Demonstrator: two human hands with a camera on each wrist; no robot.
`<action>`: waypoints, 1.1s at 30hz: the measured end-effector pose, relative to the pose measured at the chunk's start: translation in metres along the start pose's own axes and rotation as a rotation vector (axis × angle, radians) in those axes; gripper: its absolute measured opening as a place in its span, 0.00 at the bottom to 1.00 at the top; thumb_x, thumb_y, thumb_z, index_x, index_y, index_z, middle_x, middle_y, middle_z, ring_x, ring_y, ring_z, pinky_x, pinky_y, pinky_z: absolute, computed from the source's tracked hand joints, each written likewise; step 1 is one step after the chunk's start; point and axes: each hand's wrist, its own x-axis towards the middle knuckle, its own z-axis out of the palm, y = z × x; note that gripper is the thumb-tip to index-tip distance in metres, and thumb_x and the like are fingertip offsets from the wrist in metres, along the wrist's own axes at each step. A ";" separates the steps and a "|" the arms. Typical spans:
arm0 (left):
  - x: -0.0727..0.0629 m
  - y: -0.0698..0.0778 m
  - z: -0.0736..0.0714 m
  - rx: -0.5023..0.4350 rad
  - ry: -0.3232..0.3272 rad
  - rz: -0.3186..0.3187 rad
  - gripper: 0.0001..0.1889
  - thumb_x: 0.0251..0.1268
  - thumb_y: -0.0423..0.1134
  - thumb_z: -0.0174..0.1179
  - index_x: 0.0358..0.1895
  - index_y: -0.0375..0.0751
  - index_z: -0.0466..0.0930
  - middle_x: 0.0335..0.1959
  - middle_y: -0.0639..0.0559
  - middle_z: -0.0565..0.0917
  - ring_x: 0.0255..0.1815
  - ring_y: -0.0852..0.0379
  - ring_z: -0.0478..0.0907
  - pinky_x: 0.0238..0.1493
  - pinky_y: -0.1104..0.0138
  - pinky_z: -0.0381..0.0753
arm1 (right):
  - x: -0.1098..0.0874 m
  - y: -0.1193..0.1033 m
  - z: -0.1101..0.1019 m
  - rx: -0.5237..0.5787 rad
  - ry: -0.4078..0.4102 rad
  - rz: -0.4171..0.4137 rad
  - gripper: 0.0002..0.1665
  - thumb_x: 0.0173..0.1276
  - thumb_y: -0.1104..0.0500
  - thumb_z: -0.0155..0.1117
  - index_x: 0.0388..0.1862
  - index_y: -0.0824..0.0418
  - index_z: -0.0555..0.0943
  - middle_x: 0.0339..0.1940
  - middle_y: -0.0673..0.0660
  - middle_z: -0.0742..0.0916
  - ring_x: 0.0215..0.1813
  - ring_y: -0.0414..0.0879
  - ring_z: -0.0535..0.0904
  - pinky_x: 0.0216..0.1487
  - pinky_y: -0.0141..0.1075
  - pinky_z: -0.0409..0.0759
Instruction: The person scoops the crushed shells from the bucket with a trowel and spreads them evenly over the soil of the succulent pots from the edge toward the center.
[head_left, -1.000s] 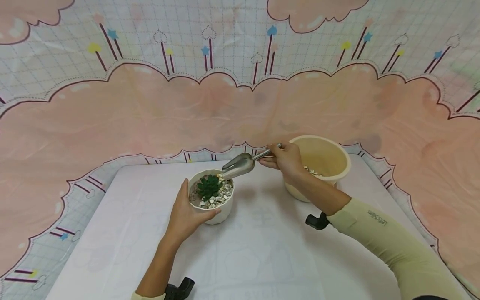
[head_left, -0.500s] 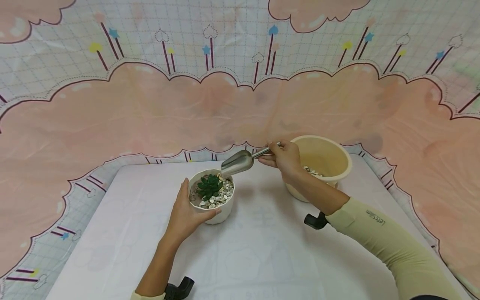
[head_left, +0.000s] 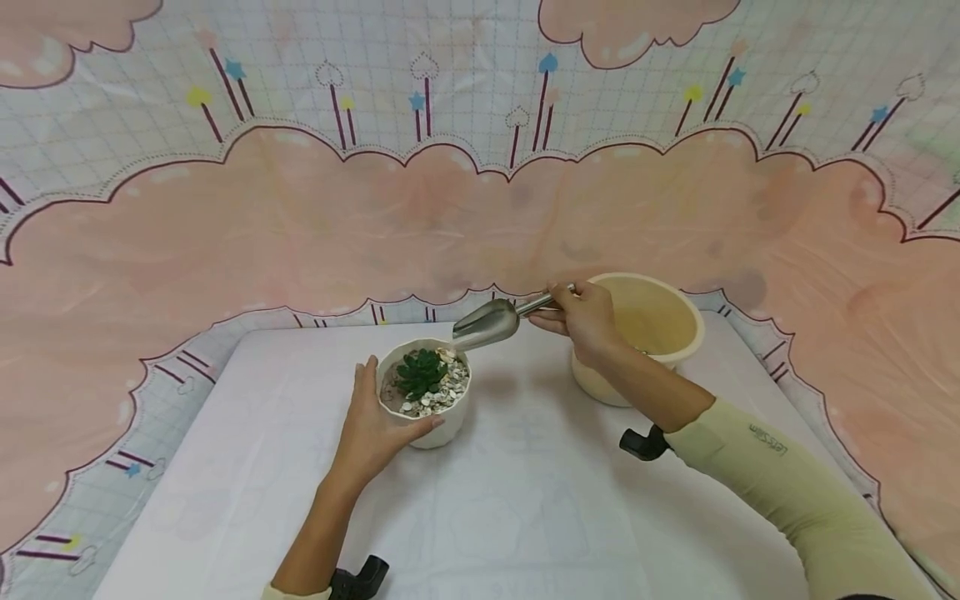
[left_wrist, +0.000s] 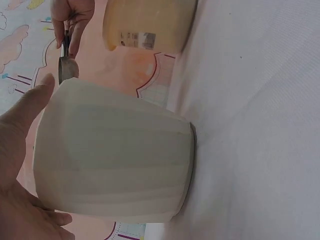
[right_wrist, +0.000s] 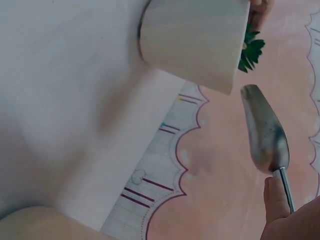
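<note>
A white flowerpot (head_left: 442, 432) stands on the table, holding a green succulent (head_left: 422, 372) and pale pebbles (head_left: 453, 385) on its right and front side. My left hand (head_left: 375, 433) holds the pot at its left, thumb along the front and fingers by the rim; part of that hand shows in the left wrist view at the pot's upper edge. My right hand (head_left: 588, 321) grips the handle of a metal scoop (head_left: 487, 323). The scoop's lip points left and down, right at the pot's far right rim. The right wrist view shows the scoop's bowl (right_wrist: 266, 132) near the pot.
A cream bucket (head_left: 596, 387) stands just right of the pot, partly behind my right hand and forearm. White cloth covers the table (head_left: 525, 500). A patterned curtain (head_left: 375, 217) hangs close behind the table's far edge.
My right hand and the scoop have shifted slightly right, drawing the lip back toward the pot's right rim. The left hand and pot stay in place.
</note>
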 end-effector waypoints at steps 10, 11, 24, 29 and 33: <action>-0.007 0.023 0.001 -0.034 0.085 0.104 0.67 0.55 0.50 0.82 0.86 0.37 0.40 0.86 0.36 0.38 0.86 0.39 0.34 0.78 0.36 0.48 | -0.003 -0.042 -0.028 0.107 0.020 -0.009 0.12 0.86 0.62 0.51 0.52 0.73 0.74 0.38 0.61 0.92 0.38 0.50 0.92 0.47 0.39 0.86; -0.008 0.025 0.003 -0.039 0.098 0.122 0.67 0.55 0.49 0.83 0.86 0.37 0.40 0.86 0.37 0.39 0.86 0.39 0.35 0.78 0.37 0.49 | -0.003 -0.047 -0.031 0.126 0.025 -0.008 0.13 0.86 0.61 0.51 0.53 0.74 0.74 0.38 0.61 0.92 0.39 0.51 0.92 0.47 0.39 0.86; -0.006 0.058 0.032 -0.079 0.139 0.318 0.64 0.52 0.46 0.84 0.86 0.39 0.47 0.86 0.42 0.48 0.86 0.43 0.41 0.76 0.36 0.57 | -0.009 -0.089 -0.087 0.258 0.091 -0.113 0.17 0.83 0.57 0.58 0.40 0.70 0.84 0.38 0.64 0.92 0.40 0.53 0.92 0.46 0.41 0.87; 0.000 0.074 0.048 -0.094 0.097 0.356 0.61 0.55 0.48 0.82 0.86 0.40 0.48 0.87 0.43 0.48 0.86 0.44 0.42 0.76 0.39 0.58 | -0.006 -0.097 -0.106 0.239 0.147 -0.181 0.15 0.82 0.59 0.59 0.41 0.71 0.82 0.37 0.65 0.92 0.38 0.54 0.92 0.44 0.42 0.87; 0.006 0.087 0.065 -0.092 0.067 0.371 0.58 0.58 0.50 0.80 0.85 0.38 0.51 0.86 0.41 0.50 0.86 0.44 0.44 0.76 0.38 0.59 | -0.005 -0.097 -0.122 0.166 0.200 -0.192 0.15 0.81 0.58 0.60 0.44 0.71 0.80 0.36 0.62 0.92 0.38 0.52 0.92 0.43 0.41 0.87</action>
